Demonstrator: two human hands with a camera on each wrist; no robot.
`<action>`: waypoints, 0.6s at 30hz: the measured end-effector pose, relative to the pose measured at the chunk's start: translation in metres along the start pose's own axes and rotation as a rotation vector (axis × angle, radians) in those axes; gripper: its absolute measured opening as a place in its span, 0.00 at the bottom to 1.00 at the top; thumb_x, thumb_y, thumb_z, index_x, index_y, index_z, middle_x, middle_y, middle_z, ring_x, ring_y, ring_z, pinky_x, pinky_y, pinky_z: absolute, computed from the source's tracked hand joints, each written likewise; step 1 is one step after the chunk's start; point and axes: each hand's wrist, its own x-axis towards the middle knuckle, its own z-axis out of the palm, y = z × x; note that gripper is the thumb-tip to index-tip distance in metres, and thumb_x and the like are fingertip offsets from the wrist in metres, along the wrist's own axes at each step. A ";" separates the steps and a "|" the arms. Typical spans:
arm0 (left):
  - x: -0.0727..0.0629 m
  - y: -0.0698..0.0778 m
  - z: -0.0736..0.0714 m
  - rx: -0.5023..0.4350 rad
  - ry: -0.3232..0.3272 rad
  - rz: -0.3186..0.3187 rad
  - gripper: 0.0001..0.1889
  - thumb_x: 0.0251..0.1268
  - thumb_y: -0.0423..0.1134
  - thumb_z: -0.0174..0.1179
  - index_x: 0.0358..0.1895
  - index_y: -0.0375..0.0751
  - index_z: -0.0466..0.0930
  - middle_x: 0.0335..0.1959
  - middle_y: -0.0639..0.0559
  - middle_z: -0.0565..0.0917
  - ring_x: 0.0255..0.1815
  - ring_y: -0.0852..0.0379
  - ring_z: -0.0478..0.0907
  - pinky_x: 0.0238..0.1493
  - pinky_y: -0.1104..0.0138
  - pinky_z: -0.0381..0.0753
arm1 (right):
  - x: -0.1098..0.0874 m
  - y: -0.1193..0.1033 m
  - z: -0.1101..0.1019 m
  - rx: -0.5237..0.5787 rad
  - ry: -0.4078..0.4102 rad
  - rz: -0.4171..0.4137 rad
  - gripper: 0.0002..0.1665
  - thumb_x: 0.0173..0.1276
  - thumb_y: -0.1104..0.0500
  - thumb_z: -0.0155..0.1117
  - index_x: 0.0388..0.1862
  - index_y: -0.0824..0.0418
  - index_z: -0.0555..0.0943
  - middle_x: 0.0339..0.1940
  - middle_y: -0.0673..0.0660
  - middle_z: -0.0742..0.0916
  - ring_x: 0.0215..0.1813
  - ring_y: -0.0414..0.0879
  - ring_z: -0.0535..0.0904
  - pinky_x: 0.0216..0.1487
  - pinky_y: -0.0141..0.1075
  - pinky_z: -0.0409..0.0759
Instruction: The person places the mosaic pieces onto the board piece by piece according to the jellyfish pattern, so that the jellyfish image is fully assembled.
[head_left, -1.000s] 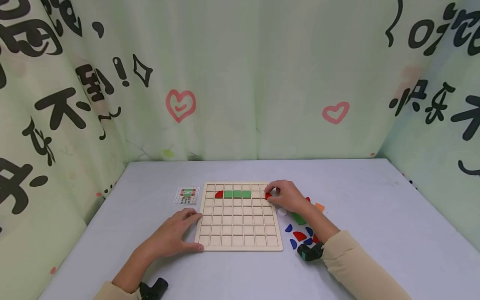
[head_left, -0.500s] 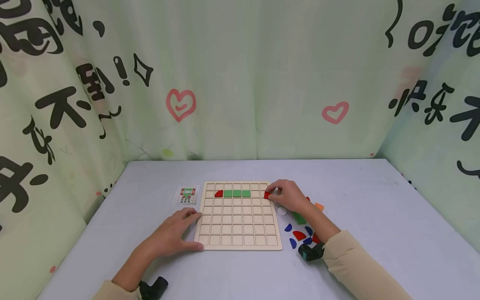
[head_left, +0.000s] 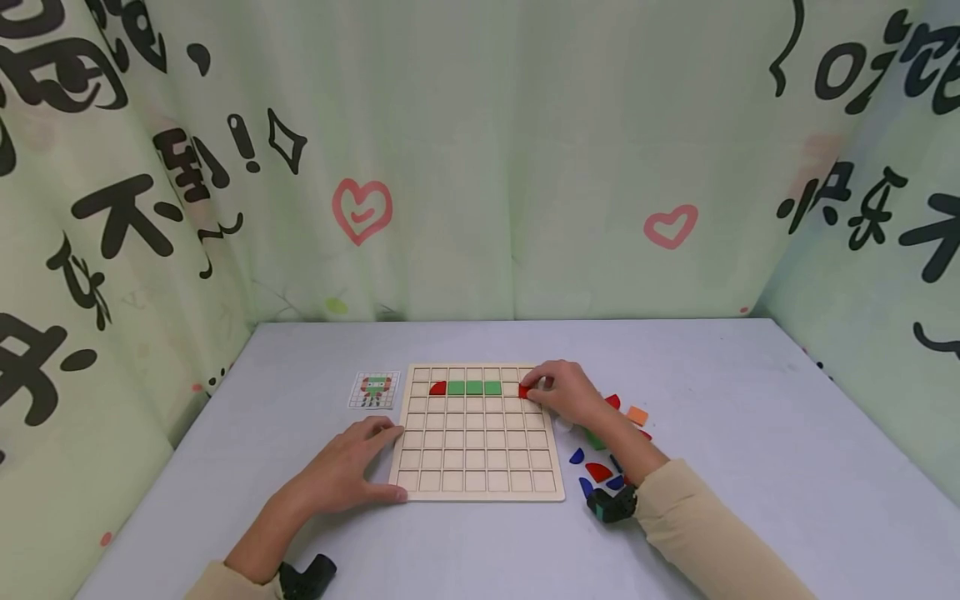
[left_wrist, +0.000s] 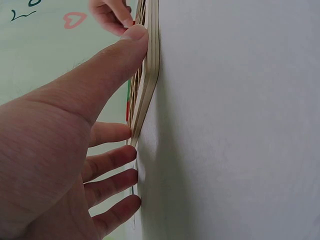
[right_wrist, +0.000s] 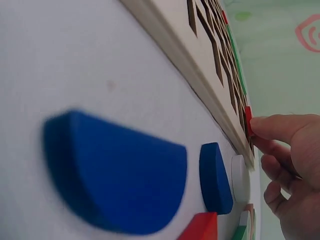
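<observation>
A wooden grid board (head_left: 476, 461) lies on the table. In its second row sit a red quarter-round piece (head_left: 438, 388) and a run of green square pieces (head_left: 474, 387). My right hand (head_left: 566, 392) pinches a red piece (head_left: 522, 391) between thumb and finger over the right part of that same row; in the right wrist view this red piece (right_wrist: 248, 120) stands tilted at the grid, its full shape hidden by the fingers. My left hand (head_left: 348, 467) rests at the board's left edge, thumb near the front corner, fingers fairly straight, as the left wrist view also shows.
A small picture card (head_left: 374, 391) with a gridded figure lies left of the board. To the right are loose pieces: blue half-rounds (right_wrist: 120, 175), a red one (head_left: 598, 472), an orange one (head_left: 637, 415) and a white round one (right_wrist: 240, 179). A printed curtain (head_left: 465, 167) surrounds the table.
My right hand has moved a little left with the red piece, from the board's right edge to over its second row. The left hand has stayed in place.
</observation>
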 end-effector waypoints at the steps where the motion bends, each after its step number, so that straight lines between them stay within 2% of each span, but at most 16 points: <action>1: 0.000 0.000 0.000 0.001 0.001 0.002 0.45 0.45 0.62 0.71 0.68 0.45 0.69 0.64 0.49 0.70 0.63 0.49 0.68 0.63 0.50 0.69 | 0.001 0.000 0.001 -0.001 0.004 -0.010 0.07 0.63 0.61 0.68 0.40 0.56 0.87 0.39 0.53 0.86 0.36 0.46 0.72 0.33 0.34 0.71; 6: 0.000 0.000 -0.001 0.009 0.003 0.012 0.45 0.46 0.62 0.71 0.68 0.44 0.69 0.64 0.49 0.71 0.63 0.50 0.68 0.63 0.50 0.69 | 0.003 -0.001 0.004 0.012 0.022 -0.039 0.02 0.62 0.62 0.68 0.34 0.58 0.86 0.37 0.55 0.85 0.34 0.45 0.72 0.34 0.33 0.71; 18: 0.000 -0.003 0.001 0.006 0.013 0.019 0.45 0.46 0.63 0.71 0.67 0.44 0.70 0.64 0.49 0.71 0.63 0.50 0.69 0.62 0.50 0.69 | 0.012 -0.009 0.008 0.018 0.001 -0.001 0.05 0.63 0.61 0.69 0.37 0.59 0.86 0.35 0.54 0.84 0.34 0.46 0.70 0.33 0.34 0.70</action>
